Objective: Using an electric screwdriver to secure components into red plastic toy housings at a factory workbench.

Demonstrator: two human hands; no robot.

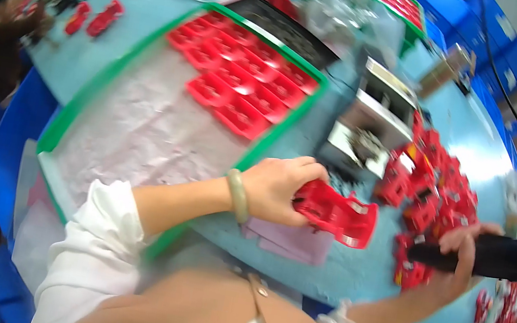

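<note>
Pale blue table (349, 276) across scene. Green-rimmed tray (288, 124) on left, red pieces (248, 81) in rows at far end. Heap of red shells (450, 193) on right. Black tool (503, 259) at near right, right hand (466, 254) curled round it. Left hand (276, 188), near centre, pinching left end of red shell (352, 222), between tray and heap.

Workshop (bench (356, 274), tray (151, 109) of red shells (242, 118))
</note>
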